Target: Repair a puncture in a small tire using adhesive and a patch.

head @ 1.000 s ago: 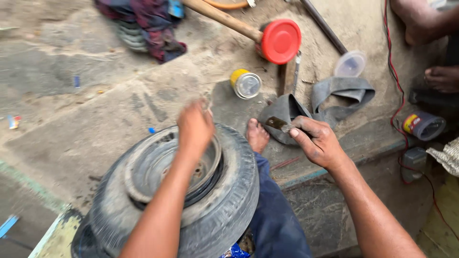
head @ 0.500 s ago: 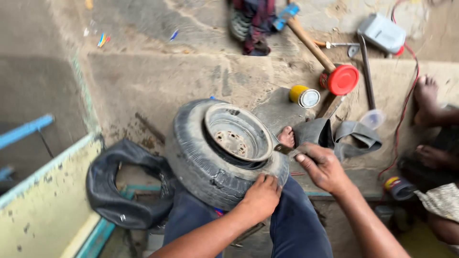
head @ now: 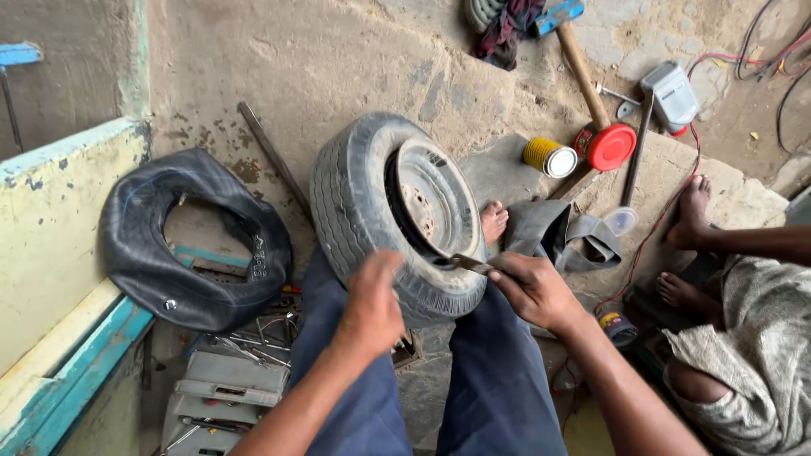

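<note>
Fingers [head: 507, 279] of the right hand [head: 532, 291] clamp a metal tool [head: 463, 263] against the worn grey tyre [head: 359, 198], left hand [head: 372, 304] resting on its tread

Your grey, ribbed tyre [head: 363, 203] carries a dull grey rim [head: 431, 203] with rusty brown spots at its hub. The tool [head: 465, 263] in your right hand [head: 532, 291] looks grey, perhaps metal. Your trousers [head: 498, 380] are dark blue. The inner tube [head: 190, 241] is black; the can [head: 547, 157] yellow with a pale lid; the mallet head [head: 610, 146] red.
</note>
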